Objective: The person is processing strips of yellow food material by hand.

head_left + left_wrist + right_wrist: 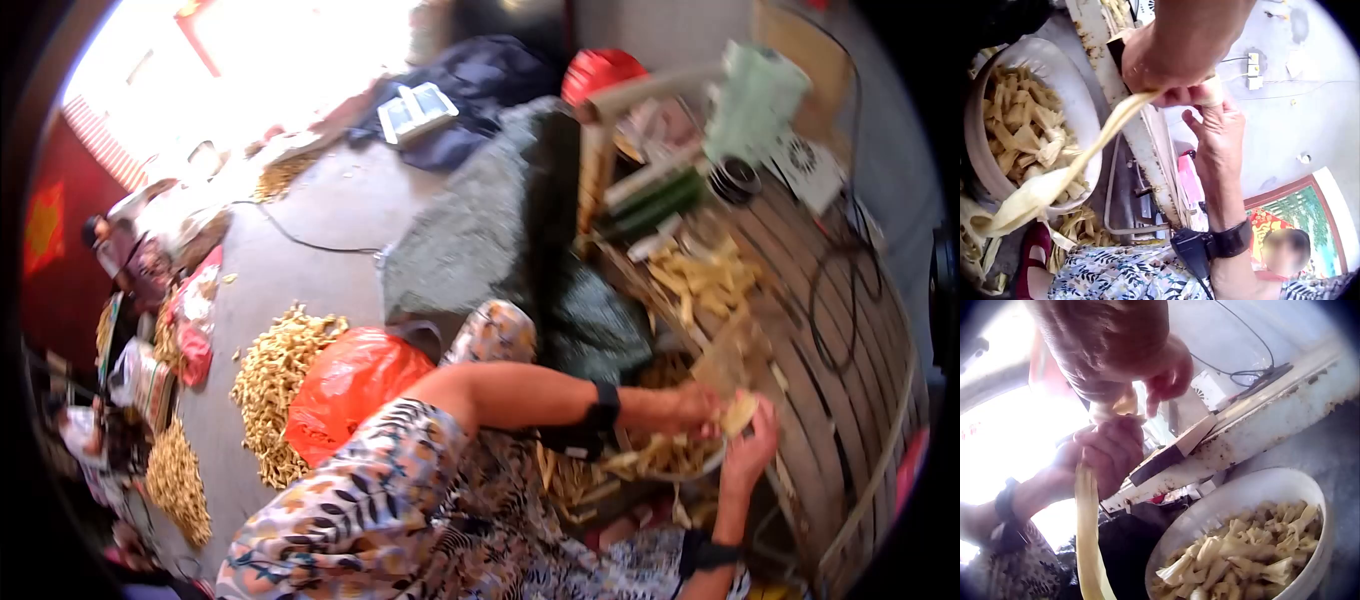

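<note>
In the head view, my left hand (pixel 690 408) and right hand (pixel 752 445) meet at a pale yellow husk-like strip (pixel 739 413). The left wrist view has my left hand (pixel 1175 53) gripping the strip (pixel 1107 134), whose long tail hangs down left; fingers of my right hand (pixel 1215 134) pinch its wrapped end. From the right wrist, curled fingers of my left hand (pixel 1110 453) hold the strip (pixel 1088 531), with my right hand (pixel 1116 353) above at the pale folded part. Below is a white bowl (pixel 1079 81) (pixel 1325 531) of folded pieces.
A slatted wooden surface (pixel 810 400) at right carries yellow pieces (pixel 710 280) and a cable (pixel 820 330). A red bag (pixel 355 385) and a heap of pale pieces (pixel 285 380) lie on the floor. Another person (pixel 1285 250) appears at lower right of the left wrist view.
</note>
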The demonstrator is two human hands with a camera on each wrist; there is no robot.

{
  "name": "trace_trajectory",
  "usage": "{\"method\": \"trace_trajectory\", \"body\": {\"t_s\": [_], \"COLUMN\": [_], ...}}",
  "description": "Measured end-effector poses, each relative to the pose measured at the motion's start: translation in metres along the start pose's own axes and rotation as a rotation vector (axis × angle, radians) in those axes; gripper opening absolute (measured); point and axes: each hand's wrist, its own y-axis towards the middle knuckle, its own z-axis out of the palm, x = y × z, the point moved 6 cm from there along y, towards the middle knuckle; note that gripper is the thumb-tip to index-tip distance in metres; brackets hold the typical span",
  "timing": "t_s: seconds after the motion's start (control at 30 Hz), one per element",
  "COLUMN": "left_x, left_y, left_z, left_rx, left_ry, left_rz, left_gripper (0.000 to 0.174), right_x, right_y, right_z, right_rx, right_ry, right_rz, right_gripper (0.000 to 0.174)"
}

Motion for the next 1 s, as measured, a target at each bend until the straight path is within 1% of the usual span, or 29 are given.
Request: {"method": "trace_trajectory", "body": {"t_s": [0.03, 0.07, 0.1, 0.13, 0.17, 0.2, 0.23, 0.27, 0.3, 0.33, 0.37, 0.4, 0.43, 0.47, 0.5, 0.53, 0.57, 0.6, 0.63, 0.7, 0.73, 0.77, 0.83, 0.87, 0.97, 1.0], "left_x": [-0.045, -0.066, -0.078, -0.083, -0.094, -0.093, -0.098, -0.098, -0.101, -0.105, -0.105, -0.100, -0.100, -0.100, -0.102, -0.100, -0.099, -0.100, -0.102, -0.086, -0.077, -0.077, -0.079, -0.078, -0.079, -0.072], "left_y": [-0.014, -0.014, -0.012, -0.009, -0.012, -0.010, -0.012, -0.013, -0.015, -0.017, -0.018, -0.018, -0.018, -0.018, -0.017, -0.015, -0.015, -0.015, -0.015, -0.011, -0.012, -0.013, -0.017, -0.015, -0.019, -0.018], "left_z": [0.003, 0.001, 0.003, 0.003, 0.007, 0.008, 0.011, 0.013, 0.017, 0.021, 0.023, 0.022, 0.022, 0.021, 0.021, 0.018, 0.015, 0.012, 0.011, 0.002, 0.004, 0.008, 0.012, 0.012, 0.008, 0.005], "left_rx": [-0.201, -0.289, -0.309, -0.314, -0.275, -0.206, -0.131, -0.086, -0.043, -0.017, 0.009, 0.018, -0.024, -0.069, -0.113, -0.110, -0.120, -0.129, -0.139, -0.143, -0.137, -0.129, -0.120, -0.033, 0.027, 0.039], "left_ry": [0.004, 0.214, 0.283, 0.379, 0.501, 0.470, 0.587, 0.601, 0.628, 0.693, 0.759, 0.852, 0.955, 1.058, 1.164, 1.158, 1.167, 1.137, 1.107, 0.538, 0.249, 0.212, 0.139, 0.189, 0.250, 0.199], "left_rz": [-0.246, -0.190, -0.081, 0.001, 0.055, 0.112, 0.103, 0.083, 0.037, 0.040, 0.046, 0.041, 0.113, 0.190, 0.270, 0.238, 0.245, 0.263, 0.281, -0.044, -0.202, -0.242, -0.312, -0.277, -0.295, -0.295], "left_gripper": [0.017, 0.015, 0.016, 0.016, 0.017, 0.019, 0.021, 0.022, 0.028, 0.032, 0.036, 0.038, 0.037, 0.035, 0.034, 0.028, 0.026, 0.025, 0.024, 0.024, 0.024, 0.024, 0.026, 0.029, 0.028, 0.025], "right_x": [0.008, 0.007, -0.001, -0.022, -0.019, -0.027, -0.021, -0.024, -0.023, -0.026, -0.028, -0.022, -0.016, -0.014, -0.015, -0.016, -0.017, -0.014, -0.017, -0.022, -0.030, -0.042, -0.062, -0.066, -0.074, -0.079], "right_y": [0.001, 0.000, -0.001, -0.004, 0.000, -0.003, -0.002, -0.004, -0.005, -0.005, -0.008, -0.009, -0.010, -0.012, -0.012, -0.013, -0.015, -0.016, -0.016, -0.010, -0.011, -0.011, -0.011, -0.011, -0.016, -0.017], "right_z": [-0.007, -0.010, -0.009, 0.001, 0.002, 0.013, 0.012, 0.013, 0.013, 0.015, 0.018, 0.017, 0.017, 0.017, 0.018, 0.019, 0.019, 0.018, 0.015, 0.007, 0.005, 0.002, -0.007, -0.008, -0.009, -0.009], "right_rx": [-0.109, -0.159, -0.111, 0.014, 0.062, 0.109, 0.194, 0.230, 0.216, 0.169, 0.122, 0.073, 0.029, -0.011, -0.005, 0.002, 0.013, -0.017, -0.022, -0.036, -0.101, -0.163, -0.239, -0.246, -0.251, -0.249], "right_ry": [-0.082, -0.132, -0.084, 0.035, 0.149, 0.442, 0.470, 0.419, 0.414, 0.447, 0.480, 0.409, 0.338, 0.173, 0.178, 0.185, 0.191, 0.290, 0.433, 0.720, 0.793, 0.892, 0.985, 1.002, 1.045, 1.050], "right_rz": [-0.006, 0.005, 0.075, 0.291, 0.358, 0.461, 0.478, 0.493, 0.503, 0.486, 0.466, 0.417, 0.364, 0.321, 0.319, 0.319, 0.318, 0.268, 0.337, 0.470, 0.504, 0.606, 0.671, 0.692, 0.752, 0.762], "right_gripper": [0.023, 0.023, 0.021, 0.017, 0.013, 0.015, 0.016, 0.014, 0.014, 0.011, 0.011, 0.010, 0.008, 0.005, 0.005, 0.006, 0.007, 0.008, 0.008, 0.010, 0.011, 0.011, 0.012, 0.012, 0.012, 0.013]}}
